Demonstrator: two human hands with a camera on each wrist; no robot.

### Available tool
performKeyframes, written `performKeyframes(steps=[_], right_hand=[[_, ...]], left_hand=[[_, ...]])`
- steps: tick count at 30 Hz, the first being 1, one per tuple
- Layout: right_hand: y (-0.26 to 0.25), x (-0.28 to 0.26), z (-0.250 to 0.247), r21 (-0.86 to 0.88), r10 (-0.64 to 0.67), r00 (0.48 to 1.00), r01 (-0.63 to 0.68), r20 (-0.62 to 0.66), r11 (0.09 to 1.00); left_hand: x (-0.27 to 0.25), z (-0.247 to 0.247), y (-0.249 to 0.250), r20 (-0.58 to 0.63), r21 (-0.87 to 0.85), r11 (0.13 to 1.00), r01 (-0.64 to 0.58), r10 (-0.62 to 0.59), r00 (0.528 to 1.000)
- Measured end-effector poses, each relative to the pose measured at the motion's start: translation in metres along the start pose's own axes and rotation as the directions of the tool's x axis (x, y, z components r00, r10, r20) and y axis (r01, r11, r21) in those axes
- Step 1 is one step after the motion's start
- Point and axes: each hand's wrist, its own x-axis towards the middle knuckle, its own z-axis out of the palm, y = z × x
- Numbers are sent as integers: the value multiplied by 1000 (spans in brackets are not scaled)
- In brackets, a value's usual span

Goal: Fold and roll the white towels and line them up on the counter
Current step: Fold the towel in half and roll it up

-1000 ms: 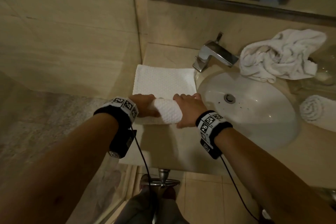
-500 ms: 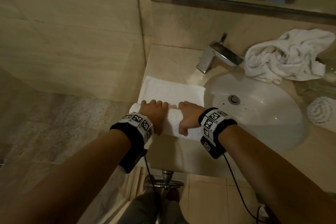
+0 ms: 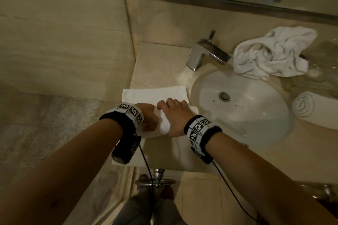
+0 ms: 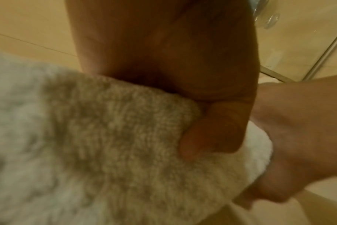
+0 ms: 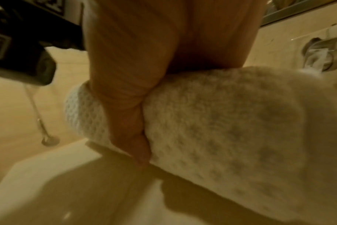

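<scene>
Both hands sit side by side on the partly rolled towel (image 3: 163, 124), which lies on the worktop (image 3: 159, 64) just left of the sink (image 3: 243, 115). The roll's long axis runs crosswise, from the left hand (image 3: 149, 118) to the right hand (image 3: 175, 115), and the part not yet rolled (image 3: 155, 94) stretches flat away beyond the fingertips, toward the back wall — that is the way the roll has to travel. The left hand grips its end of the roll: the left wrist view shows the thumb (image 4: 212, 129) pressed into the cloth, with the fingers out of sight over the top. The right hand is curled over the roll too; the right wrist view shows its thumb (image 5: 133, 121) tucked against the near face while the roll bulges out past it to the right. Neither hand is nearer the flat strip; they sit level, so the push forward should, I judge, come evenly from both or the roll will skew. The towel is white, thick, with a pebbled waffle weave, and the rolled part looks firm and fairly tight. Farther off to the right of the right hand, past the sink, one finished roll (image 3: 309, 108) lies on the worktop, and a crumpled towel (image 3: 272, 56) waits behind the faucet (image 3: 204, 53) — so more remains after this one.
</scene>
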Motion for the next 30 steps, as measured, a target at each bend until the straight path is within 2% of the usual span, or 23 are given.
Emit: performKeyframes(steps=[3,4,7,11,13,15,16,18,20,24,27,30], right_hand=[[-3,9,-12,137,77,991,-92,111,986],[-3,12,-16,197,113,980,-144,164,970],[-1,17,-22,322,182,942,-272,283,907],[2,15,-23,360,226,927,-329,301,873],[1,14,-22,374,239,920,-349,309,859],[-2,12,-18,331,239,930,-327,279,885],[-3,10,-14,292,225,949,-285,222,913],[-7,4,-9,217,140,988,-150,61,964],[-7,-1,-8,151,63,998,-60,-15,987],[9,-7,-8,90,103,993,-108,56,990],[18,-10,-10,62,145,981,-154,129,986],[20,-11,-12,50,173,981,-177,86,983]], left_hand=[[-5,8,-2,-232,270,962,-25,90,968],[-9,10,-3,-273,347,937,-33,135,952],[-14,16,-6,-295,490,870,-51,221,930],[-12,25,-14,-276,592,805,-28,235,932],[-11,31,-17,-313,663,749,3,274,910],[-9,35,-18,-359,652,758,12,294,886],[-7,34,-16,-366,630,776,12,283,887],[-4,25,-11,-362,562,827,13,232,903],[-2,12,-5,-332,504,863,8,185,925],[2,-1,-7,-263,395,919,-4,118,957],[3,-2,-8,-255,368,930,-9,110,961],[2,-2,-9,-261,348,937,-23,121,958]])
